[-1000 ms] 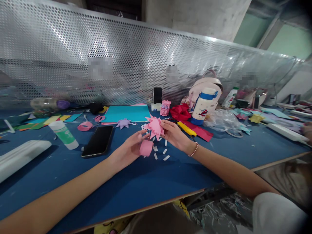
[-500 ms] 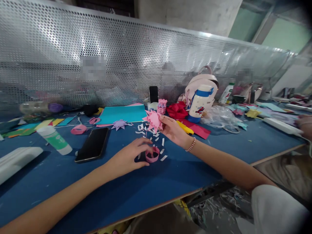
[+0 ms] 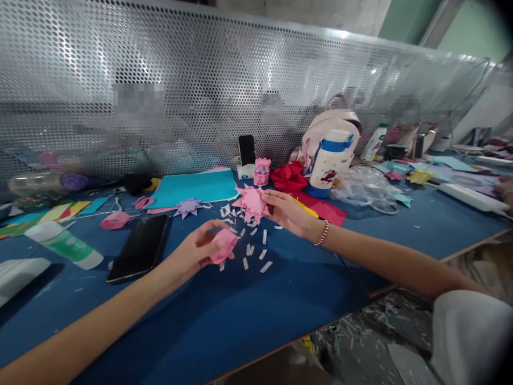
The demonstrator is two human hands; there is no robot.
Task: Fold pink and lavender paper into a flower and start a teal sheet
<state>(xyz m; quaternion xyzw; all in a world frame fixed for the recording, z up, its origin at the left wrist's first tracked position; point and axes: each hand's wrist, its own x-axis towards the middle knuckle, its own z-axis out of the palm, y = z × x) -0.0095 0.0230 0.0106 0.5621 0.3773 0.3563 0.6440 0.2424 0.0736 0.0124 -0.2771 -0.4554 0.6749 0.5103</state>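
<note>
Between the thumb and fingers of my left hand (image 3: 202,245) is a pink paper ring (image 3: 224,246), lifted off the table. My right hand (image 3: 290,213) pinches a spiky pink paper star (image 3: 251,203) by its right side. Small white paper strips (image 3: 250,249) lie scattered on the blue table (image 3: 264,310) below both hands. Left of the star, a purple paper star (image 3: 188,207) rests by a turquoise sheet (image 3: 194,188). Just behind the pink star stands a pink and purple folded paper piece (image 3: 262,171).
A black phone (image 3: 140,248), a glue tube (image 3: 66,245) and another pink ring (image 3: 115,220) lie to the left. Behind are a small upright phone (image 3: 247,151), red folded paper (image 3: 289,178), a bottle (image 3: 329,163), a backpack (image 3: 312,133) and a plastic bag (image 3: 363,187). A perforated metal screen (image 3: 192,80) borders the table.
My left hand has closed on the pink ring and lifted it from the table, moving it left. My right hand still holds the pink star. The view has shifted slightly.
</note>
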